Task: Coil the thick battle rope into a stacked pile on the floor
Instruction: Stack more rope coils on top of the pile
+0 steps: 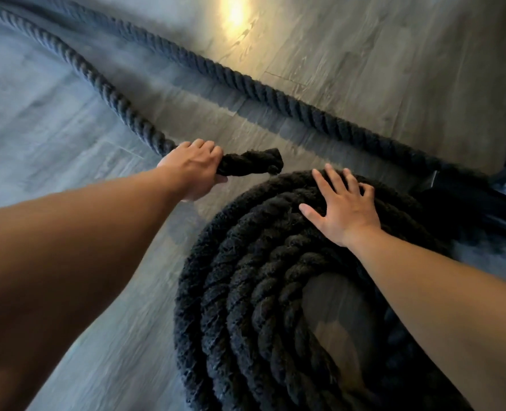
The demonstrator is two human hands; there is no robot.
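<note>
fuzzy, matt twisted-fibre rope [245,277] on a smooth, faintly glossy wood-grain floor [394,69].

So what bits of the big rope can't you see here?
All in the head view:
- The coil: the bottom edge cuts off its near side, and the right arm covers its right side.
- The loose rope: blurred, leaves at the top left corner; length unknown.
- The left hand: fingers curl under the loose rope, unseen.
- The dark thing at the right edge: too dark to name.
</note>
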